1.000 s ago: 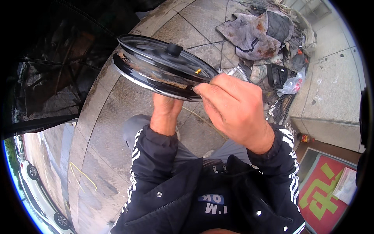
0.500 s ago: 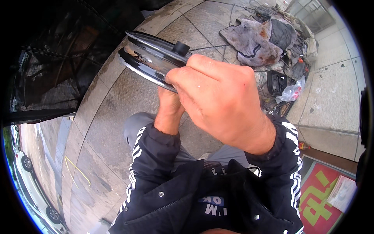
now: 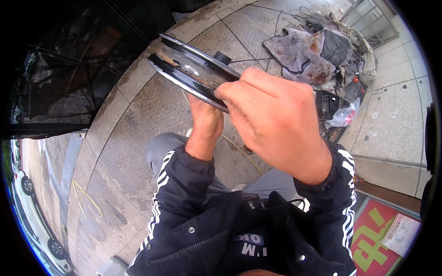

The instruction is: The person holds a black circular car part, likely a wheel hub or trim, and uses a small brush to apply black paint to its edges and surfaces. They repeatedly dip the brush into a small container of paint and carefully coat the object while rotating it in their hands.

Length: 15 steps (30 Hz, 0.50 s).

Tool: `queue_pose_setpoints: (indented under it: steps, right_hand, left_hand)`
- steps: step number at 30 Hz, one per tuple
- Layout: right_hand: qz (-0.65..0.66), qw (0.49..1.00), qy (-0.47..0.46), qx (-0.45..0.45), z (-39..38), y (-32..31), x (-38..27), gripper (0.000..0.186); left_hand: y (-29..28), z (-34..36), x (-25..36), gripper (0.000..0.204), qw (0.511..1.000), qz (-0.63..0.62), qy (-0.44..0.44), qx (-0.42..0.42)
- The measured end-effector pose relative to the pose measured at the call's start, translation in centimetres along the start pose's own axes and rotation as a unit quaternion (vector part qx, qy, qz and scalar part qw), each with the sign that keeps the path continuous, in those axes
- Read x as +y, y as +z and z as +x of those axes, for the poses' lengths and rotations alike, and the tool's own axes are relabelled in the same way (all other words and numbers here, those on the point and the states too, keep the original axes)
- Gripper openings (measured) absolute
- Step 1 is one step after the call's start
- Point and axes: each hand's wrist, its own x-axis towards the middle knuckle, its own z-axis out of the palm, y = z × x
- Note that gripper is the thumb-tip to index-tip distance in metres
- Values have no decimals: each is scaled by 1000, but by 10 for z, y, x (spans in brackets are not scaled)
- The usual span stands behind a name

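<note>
A metal wheel rim (image 3: 186, 69) is held up in front of me, tilted, its far end up and to the left. Its two raised edges are dark and shiny, and the channel between them shows patchy, worn black and bare metal. A short black cylinder (image 3: 223, 58) sticks out from its far side. My right hand (image 3: 281, 115) is closed on the near right end, thumb and fingers pinched at the channel; anything small under the fingertips is hidden. From below, my left hand (image 3: 205, 117) holds the rim, with its fingers out of sight behind it.
Stained grey cloths (image 3: 308, 55) lie heaped at the far right, beside a black plastic part (image 3: 326, 103) and a clear plastic bag (image 3: 345, 114). A yellow hose (image 3: 85, 198) lies on the paving at left. A red sign board (image 3: 377, 239) is at lower right; parked cars (image 3: 39, 216) stand at far left.
The rim and both hands have shifted slightly to the right in the picture. A thin hose stretch on the ground between my knees now shows. Both hands keep their hold.
</note>
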Motion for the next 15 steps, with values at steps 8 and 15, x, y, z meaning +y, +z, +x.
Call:
queue_pose_setpoints:
  steps: [8, 15]
  right_hand:
    - [13, 1000, 19, 6, 2, -5, 0, 18]
    - [-20, 996, 42, -69, -6, -20, 3, 16]
  left_hand:
    - [5, 0, 4, 65, 996, 57, 64, 23]
    - [6, 2, 2, 70, 996, 48, 78, 14]
